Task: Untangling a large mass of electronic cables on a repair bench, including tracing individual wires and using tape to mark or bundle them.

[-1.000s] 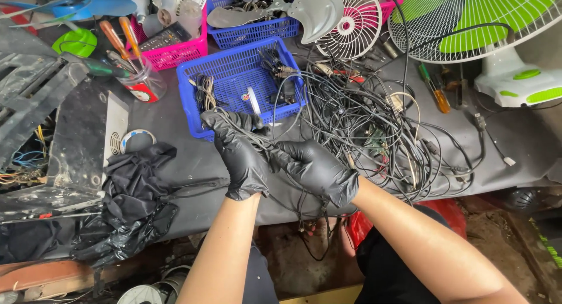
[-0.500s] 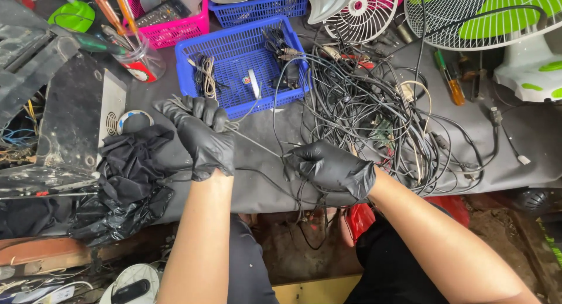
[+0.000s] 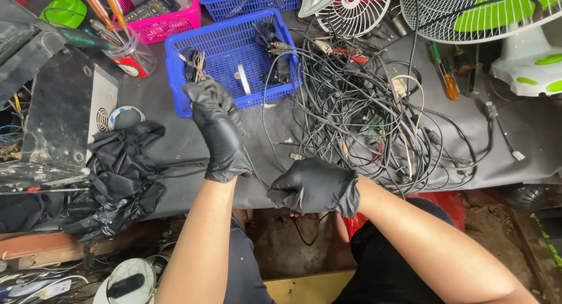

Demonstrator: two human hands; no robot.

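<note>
1. Black nitrile gloves are covering both hands, which are working over the near edge of the grey-covered bench (image 3: 175, 140).
2. The left hand (image 3: 219, 131) is rising toward the blue basket (image 3: 175, 70), its fingers curled shut and seemingly pinching one end of a thin black cable (image 3: 256, 174).
3. The right hand (image 3: 316, 187) is hanging just off the near edge, fist closed around the same cable, so the strand is running taut between the two hands.
4. That cable is stretching from the left fist down to the right, with a loop dangling below the bench edge under the right hand.
5. A big tangle of cables (image 3: 374, 117) is sprawling across the middle of the bench toward the right edge, still knotted together.
6. The blue basket, sitting toward the far side, is holding only a few coiled leads and small parts, so I'd judge the sorting as barely begun: one strand pulled free, most of the heap left.
7. A crumpled black bag (image 3: 117, 163) is lying at the near left, beside a flat dark panel.
8. A pink basket (image 3: 170, 23) and a jar of screwdrivers (image 3: 126, 46) are standing at the far left corner; a green fan (image 3: 497, 17) is occupying the far right corner.
</note>
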